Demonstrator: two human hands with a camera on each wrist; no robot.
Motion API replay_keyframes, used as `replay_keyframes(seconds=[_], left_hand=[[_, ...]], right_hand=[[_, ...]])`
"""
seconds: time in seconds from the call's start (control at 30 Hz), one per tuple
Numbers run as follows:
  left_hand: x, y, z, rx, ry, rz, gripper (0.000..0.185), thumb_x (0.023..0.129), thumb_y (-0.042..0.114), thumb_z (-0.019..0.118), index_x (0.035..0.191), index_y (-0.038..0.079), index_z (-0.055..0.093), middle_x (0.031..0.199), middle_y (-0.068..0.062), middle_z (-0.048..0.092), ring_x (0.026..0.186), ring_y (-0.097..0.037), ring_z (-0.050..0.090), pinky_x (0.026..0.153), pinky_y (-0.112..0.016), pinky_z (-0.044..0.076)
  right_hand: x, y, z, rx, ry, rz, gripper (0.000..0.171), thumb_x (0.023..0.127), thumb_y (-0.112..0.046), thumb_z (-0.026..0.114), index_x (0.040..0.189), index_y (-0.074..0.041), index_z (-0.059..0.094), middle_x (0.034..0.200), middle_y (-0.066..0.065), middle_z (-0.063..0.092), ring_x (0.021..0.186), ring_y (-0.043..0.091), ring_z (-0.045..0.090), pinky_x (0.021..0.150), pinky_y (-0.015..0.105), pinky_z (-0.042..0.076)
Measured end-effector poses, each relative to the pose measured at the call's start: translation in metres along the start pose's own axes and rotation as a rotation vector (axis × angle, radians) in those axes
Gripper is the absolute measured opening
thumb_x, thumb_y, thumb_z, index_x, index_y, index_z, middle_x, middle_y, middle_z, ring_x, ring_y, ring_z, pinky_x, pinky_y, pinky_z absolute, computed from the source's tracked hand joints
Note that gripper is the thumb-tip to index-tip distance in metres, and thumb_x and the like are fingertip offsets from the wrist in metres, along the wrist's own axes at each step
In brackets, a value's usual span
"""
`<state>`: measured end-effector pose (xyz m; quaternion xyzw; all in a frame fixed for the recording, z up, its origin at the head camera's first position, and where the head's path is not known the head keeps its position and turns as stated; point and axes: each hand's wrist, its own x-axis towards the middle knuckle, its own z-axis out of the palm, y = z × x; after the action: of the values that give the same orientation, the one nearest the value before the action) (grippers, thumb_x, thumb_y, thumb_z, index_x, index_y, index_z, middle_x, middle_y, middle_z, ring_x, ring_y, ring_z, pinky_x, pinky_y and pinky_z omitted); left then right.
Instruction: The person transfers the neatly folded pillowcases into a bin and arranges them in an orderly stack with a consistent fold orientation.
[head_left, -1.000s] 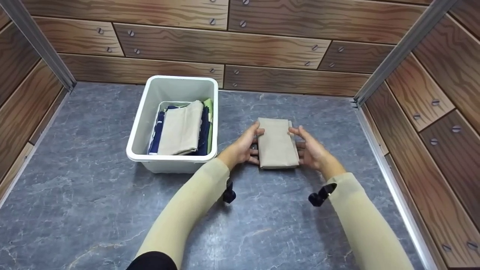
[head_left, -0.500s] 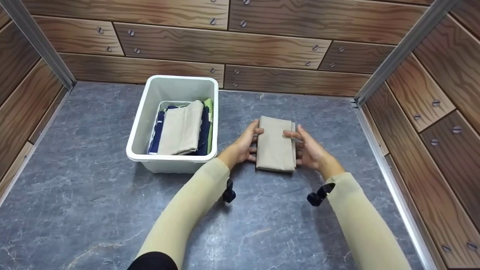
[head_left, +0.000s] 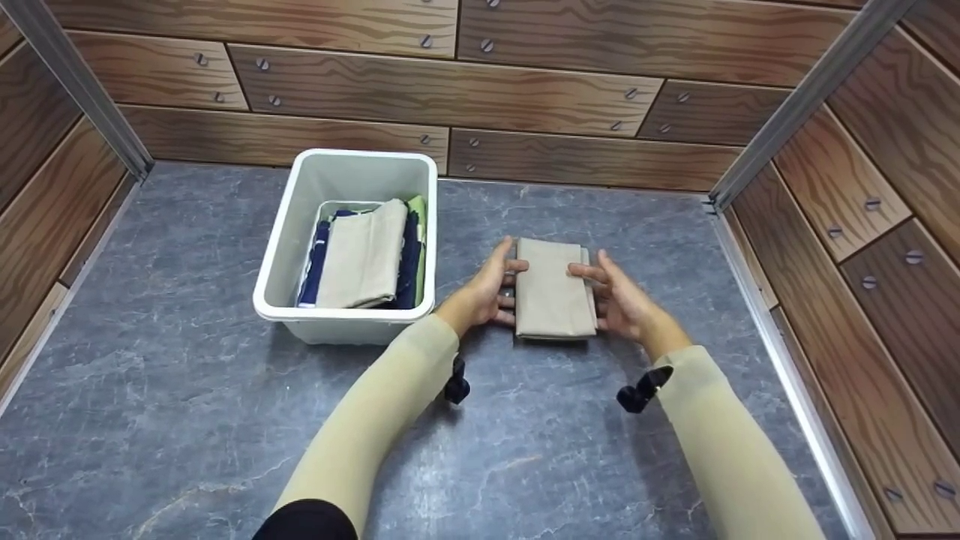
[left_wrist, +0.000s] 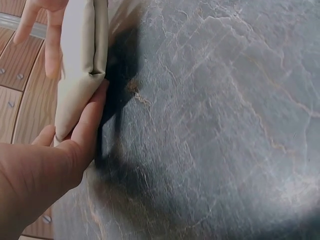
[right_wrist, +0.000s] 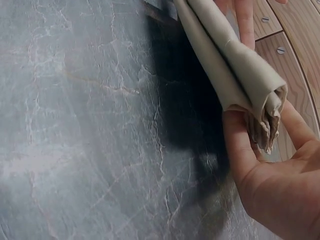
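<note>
A folded beige cloth (head_left: pixel 551 289) is held just above the grey marbled tabletop (head_left: pixel 187 375), right of centre. My left hand (head_left: pixel 487 289) grips its left edge, thumb on top and fingers beneath. My right hand (head_left: pixel 619 296) grips its right edge the same way. The left wrist view shows the cloth (left_wrist: pixel 80 65) resting on my left hand's fingers (left_wrist: pixel 90 125), with its shadow on the stone. In the right wrist view, the cloth's layered end (right_wrist: pixel 250 75) lies across my right hand (right_wrist: pixel 270 185).
A white plastic bin (head_left: pixel 345 311) stands to the left of the hands. It holds another folded beige cloth (head_left: pixel 364 255) on top of navy and green ones. Wood-look panel walls (head_left: pixel 525 97) close in the back and both sides.
My right thumb has slid further onto the top of the cloth. The cloth has shifted only slightly between my hands. The bin has not moved.
</note>
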<state>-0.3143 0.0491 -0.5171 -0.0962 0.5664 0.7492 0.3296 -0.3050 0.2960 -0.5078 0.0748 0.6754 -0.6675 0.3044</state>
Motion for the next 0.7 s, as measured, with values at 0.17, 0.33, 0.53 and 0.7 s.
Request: replay_keyframes(seconds=[0.17, 0.33, 0.53, 0.7], left_hand=[[0.0003, -0.0001, -0.0003, 0.009, -0.002, -0.007, 0.079, 0.095, 0.074, 0.027, 0.148, 0.019, 0.047, 0.157, -0.01, 0.034, 0.132, -0.046, 0.044, 0.095, -0.063, 0.048], [0.0006, 0.0, -0.0019, 0.012, -0.004, -0.002, 0.08, 0.094, 0.074, 0.027, 0.148, 0.019, 0.047, 0.157, -0.01, 0.034, 0.133, -0.043, 0.044, 0.098, -0.065, 0.046], [0.0009, 0.0, -0.0003, -0.003, -0.008, 0.013, 0.08, 0.094, 0.074, 0.029, 0.148, 0.018, 0.046, 0.155, -0.01, 0.037, 0.125, -0.038, 0.051, 0.093, -0.059, 0.05], [0.0016, -0.0005, 0.0025, -0.016, -0.001, 0.018, 0.078, 0.095, 0.072, 0.03, 0.148, 0.017, 0.047, 0.154, -0.011, 0.038, 0.127, -0.039, 0.05, 0.097, -0.06, 0.048]], right_hand=[[0.0011, 0.001, -0.0002, 0.009, -0.003, 0.003, 0.086, 0.092, -0.078, 0.027, 0.156, -0.021, 0.034, 0.156, 0.018, 0.03, 0.126, 0.031, 0.049, 0.093, 0.046, 0.052], [0.0022, 0.0027, 0.0003, 0.017, -0.038, 0.002, 0.086, 0.095, -0.076, 0.026, 0.159, -0.019, 0.026, 0.158, 0.019, 0.026, 0.129, 0.031, 0.045, 0.095, 0.045, 0.052], [0.0014, 0.0041, -0.0015, 0.017, -0.067, -0.009, 0.081, 0.098, -0.07, 0.024, 0.16, -0.017, 0.023, 0.158, 0.017, 0.028, 0.13, 0.028, 0.044, 0.096, 0.042, 0.051], [0.0016, 0.0041, -0.0024, 0.046, -0.052, 0.004, 0.068, 0.103, -0.056, 0.035, 0.159, -0.017, 0.026, 0.154, 0.012, 0.034, 0.123, 0.023, 0.051, 0.096, 0.041, 0.052]])
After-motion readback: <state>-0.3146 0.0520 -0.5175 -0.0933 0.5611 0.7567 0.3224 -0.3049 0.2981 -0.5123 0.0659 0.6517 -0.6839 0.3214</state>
